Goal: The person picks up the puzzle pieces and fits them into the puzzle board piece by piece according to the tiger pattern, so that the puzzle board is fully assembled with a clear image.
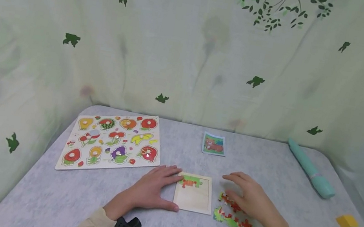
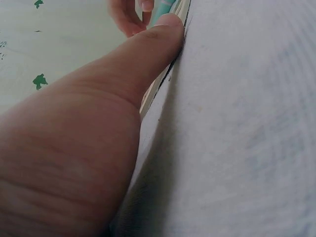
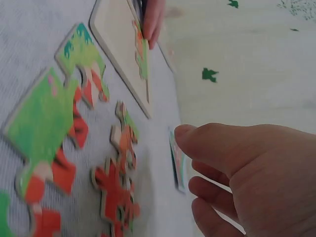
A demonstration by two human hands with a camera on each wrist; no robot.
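Note:
A square wooden puzzle board (image 1: 194, 200) lies on the table, with a few joined green and orange puzzle pieces (image 1: 191, 181) along its top edge. My left hand (image 1: 152, 190) rests at the board's left side, fingers spread, with fingertips at its upper left corner and the thumb at its lower left. To the right of the board lie several loose puzzle pieces (image 3: 47, 118) in red, orange and green. Above them hovers my right hand (image 1: 252, 198), its fingers loosely bent and nothing visible between thumb and fingers in the right wrist view.
A fruit peg puzzle (image 1: 97, 151) takes up the table's left side. Behind the board lies a small picture card (image 1: 214, 145). A teal tapered object (image 1: 312, 172) lies at the far right, and a yellow block (image 1: 347, 222) is near the right edge.

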